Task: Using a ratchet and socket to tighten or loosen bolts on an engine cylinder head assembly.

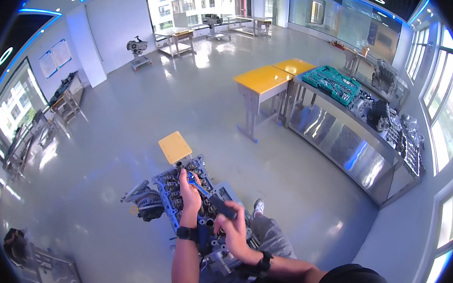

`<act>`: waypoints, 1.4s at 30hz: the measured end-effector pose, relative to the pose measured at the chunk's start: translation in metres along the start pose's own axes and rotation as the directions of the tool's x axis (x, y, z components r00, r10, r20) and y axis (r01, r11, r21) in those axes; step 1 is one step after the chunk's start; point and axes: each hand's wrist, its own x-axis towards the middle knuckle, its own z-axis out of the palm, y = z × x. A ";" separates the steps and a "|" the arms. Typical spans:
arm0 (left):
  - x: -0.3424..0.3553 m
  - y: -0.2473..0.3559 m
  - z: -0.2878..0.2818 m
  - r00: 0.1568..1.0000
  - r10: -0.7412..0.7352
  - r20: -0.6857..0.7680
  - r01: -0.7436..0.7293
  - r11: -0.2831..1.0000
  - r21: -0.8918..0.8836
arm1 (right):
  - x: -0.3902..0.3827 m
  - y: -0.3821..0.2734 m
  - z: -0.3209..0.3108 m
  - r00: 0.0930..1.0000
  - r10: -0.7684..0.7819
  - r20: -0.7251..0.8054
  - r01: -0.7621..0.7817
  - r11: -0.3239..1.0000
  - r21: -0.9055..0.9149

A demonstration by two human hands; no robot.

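Observation:
My left hand [189, 194] is closed around the head end of a ratchet wrench [223, 207], over the far part of an engine [209, 173]. The wrench slants toward the near right and has a thick dark grip. At that grip my right hand [234, 235] is closed with bent fingers. A dark cylindrical piece [180, 166], like a socket, stands beside my left fingertips. Valve-train parts fill the engine's open top. My left hand hides part of the wrench head and what lies under it.
A round-bodied unit [149, 204] juts from the engine's left side. Beyond the engine is a yellowish stool [175, 147]. To the right, a metal bench [338, 145] carries a green tool case [331, 84] and engine parts, beside a yellow-topped table [263, 80]. My shoe [258, 207] is right of the engine.

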 end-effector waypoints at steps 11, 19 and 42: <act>-0.002 -0.002 0.012 0.994 0.097 -0.051 -0.083 0.973 0.214 | 0.095 -0.003 -0.016 0.881 0.213 -0.422 -0.059 0.935 0.349; 0.003 -0.005 0.001 0.995 0.081 -0.050 -0.080 0.997 0.024 | 0.006 -0.021 0.045 0.873 0.457 -0.174 -0.292 0.772 0.565; -0.020 -0.010 0.001 0.910 0.265 0.320 -0.415 0.560 0.717 | 0.083 -0.015 -0.032 0.877 0.461 -0.137 -0.248 0.678 0.692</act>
